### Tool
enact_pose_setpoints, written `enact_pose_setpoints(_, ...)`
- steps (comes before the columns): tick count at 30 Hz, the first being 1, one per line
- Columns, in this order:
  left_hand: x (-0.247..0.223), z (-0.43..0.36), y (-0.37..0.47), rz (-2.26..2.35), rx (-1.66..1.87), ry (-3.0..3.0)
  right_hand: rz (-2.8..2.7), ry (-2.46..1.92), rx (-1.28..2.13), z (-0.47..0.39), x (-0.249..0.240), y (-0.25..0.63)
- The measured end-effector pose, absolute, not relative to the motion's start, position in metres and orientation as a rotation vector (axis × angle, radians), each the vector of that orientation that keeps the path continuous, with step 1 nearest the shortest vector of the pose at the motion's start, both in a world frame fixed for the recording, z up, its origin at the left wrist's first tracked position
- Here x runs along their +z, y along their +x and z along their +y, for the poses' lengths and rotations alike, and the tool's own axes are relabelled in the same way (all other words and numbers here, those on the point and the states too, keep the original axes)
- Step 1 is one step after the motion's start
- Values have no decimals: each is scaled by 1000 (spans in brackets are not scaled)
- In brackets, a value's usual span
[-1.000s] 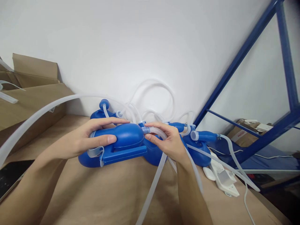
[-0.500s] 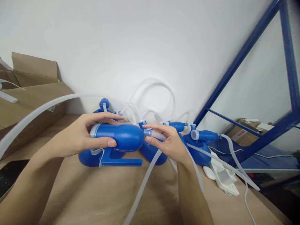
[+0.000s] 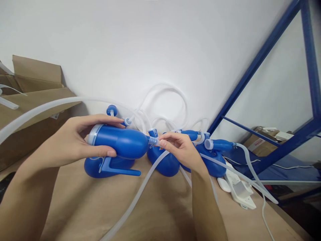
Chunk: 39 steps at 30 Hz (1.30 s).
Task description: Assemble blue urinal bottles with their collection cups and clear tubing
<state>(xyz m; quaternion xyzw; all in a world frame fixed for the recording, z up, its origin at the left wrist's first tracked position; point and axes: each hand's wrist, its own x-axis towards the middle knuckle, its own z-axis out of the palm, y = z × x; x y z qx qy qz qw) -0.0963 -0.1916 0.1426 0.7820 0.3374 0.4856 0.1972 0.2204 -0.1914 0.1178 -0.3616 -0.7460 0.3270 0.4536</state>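
My left hand (image 3: 86, 139) is wrapped round a blue bottle-shaped plastic piece (image 3: 120, 140), thumb in front and fingers behind. A pale translucent cap covers its left end, and a blue L-shaped handle (image 3: 116, 167) shows below. At the right end is a narrow nozzle (image 3: 151, 141) with a thin wire-like clip on it. My right hand (image 3: 182, 147) pinches the end of a translucent plastic tube (image 3: 157, 142) at this nozzle; its fingers hide part of the tube. Another length of white tube (image 3: 140, 194) curves down towards the front of the table.
Several blue containers (image 3: 165, 164) with tubes stand along the wall. At left is an open cardboard box (image 3: 32, 117); a long tube (image 3: 62, 100) arches past it. A power strip (image 3: 239, 190) lies at right, beside a blue metal rack (image 3: 253, 70).
Both hands have shifted left, carrying the blue piece, which now slopes slightly down to the right. The clip on the nozzle has come into view, and the front tube has swung left.
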Motion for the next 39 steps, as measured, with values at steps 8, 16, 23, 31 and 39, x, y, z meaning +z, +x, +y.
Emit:
enact_pose_setpoints(8,142,-192,-108,885,1455,2437,-2042,-868,766,-198,121,217)
enact_pose_setpoints(16,144,-200,-119,789,1501,2656,-1940,-828,378,-204,114,197)
enact_pose_setpoints(23,140,-197,-133,778,1504,2774,-1795,-825,305,-205,106,182)
enact_pose_setpoints(31,140,-194,-141,797,1553,2681,-1816,-755,373,-200,106,185)
enact_pose_setpoints(39,142,-201,-137,859,1536,2580,-1768,-812,517,-206,111,190)
